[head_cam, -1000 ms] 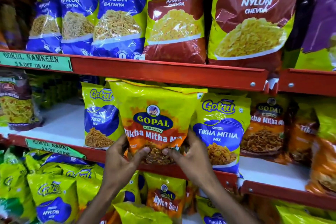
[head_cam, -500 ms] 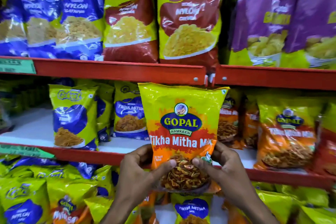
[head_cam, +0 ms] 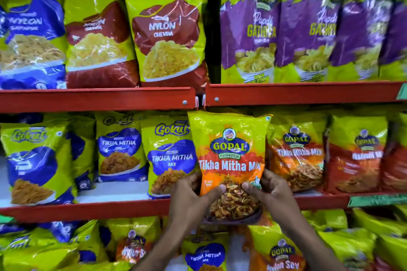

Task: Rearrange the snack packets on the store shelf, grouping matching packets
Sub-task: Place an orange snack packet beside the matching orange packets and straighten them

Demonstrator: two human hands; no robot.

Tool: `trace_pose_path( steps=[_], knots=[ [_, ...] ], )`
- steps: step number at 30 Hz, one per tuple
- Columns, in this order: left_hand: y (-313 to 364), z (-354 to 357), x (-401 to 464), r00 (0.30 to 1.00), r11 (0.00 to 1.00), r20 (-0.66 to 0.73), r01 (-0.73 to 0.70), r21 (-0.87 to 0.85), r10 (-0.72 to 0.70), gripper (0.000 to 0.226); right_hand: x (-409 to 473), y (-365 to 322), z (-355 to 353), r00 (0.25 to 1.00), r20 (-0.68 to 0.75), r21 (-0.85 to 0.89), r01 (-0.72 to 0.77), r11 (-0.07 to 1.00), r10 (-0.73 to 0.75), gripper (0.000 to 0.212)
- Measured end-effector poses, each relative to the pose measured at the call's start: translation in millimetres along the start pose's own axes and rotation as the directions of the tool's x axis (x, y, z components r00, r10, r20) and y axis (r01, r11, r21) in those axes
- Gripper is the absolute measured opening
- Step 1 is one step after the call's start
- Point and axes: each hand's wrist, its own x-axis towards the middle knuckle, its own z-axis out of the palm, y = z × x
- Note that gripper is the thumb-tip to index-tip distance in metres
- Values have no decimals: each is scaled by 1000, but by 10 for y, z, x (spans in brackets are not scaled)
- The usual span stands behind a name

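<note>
Head view, close, facing shelf [head_cam: 97,99]

This is a shop aisle: red metal shelf rails [head_cam: 97,99] carry tight rows of glossy yellow-green snack packets [head_cam: 169,35] (Gokul on the left, Gopal on the right), with green paper price labels [head_cam: 377,200] clipped along the edges.

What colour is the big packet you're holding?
Yellow on top, orange below, on the Gopal packet; the head view shows it.

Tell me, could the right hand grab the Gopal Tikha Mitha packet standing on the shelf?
Probably not yet: both hands, left and right, hold another packet; the shelved packet stands unobstructed beside it.
</note>
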Motion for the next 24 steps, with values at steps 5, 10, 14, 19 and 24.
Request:
trace_pose_path(
  steps=[5,10,14,19,24],
  knots=[
    [0,407,398,999,1000,-29,13,27,-12,23,453,69,-195,999,-46,-51,-24,998,22,24],
    [-138,631,677,996,995,-92,27,94,-19,60,758,204,-254,998,-69,-100,-19,995,12,20],
    [-197,722,805,995,979,-98,-10,203,31,29,917,336,-265,996,-82,-184,23,983,-39,22],
    [-293,745,839,996,976,-49,-64,207,76,39,926,493,-276,997,-52,-194,44,980,-56,37],
    [-450,681,837,998,993,56,-17,121,10,71,851,587,-391,998,52,-212,48,976,-38,53]
  ],
)
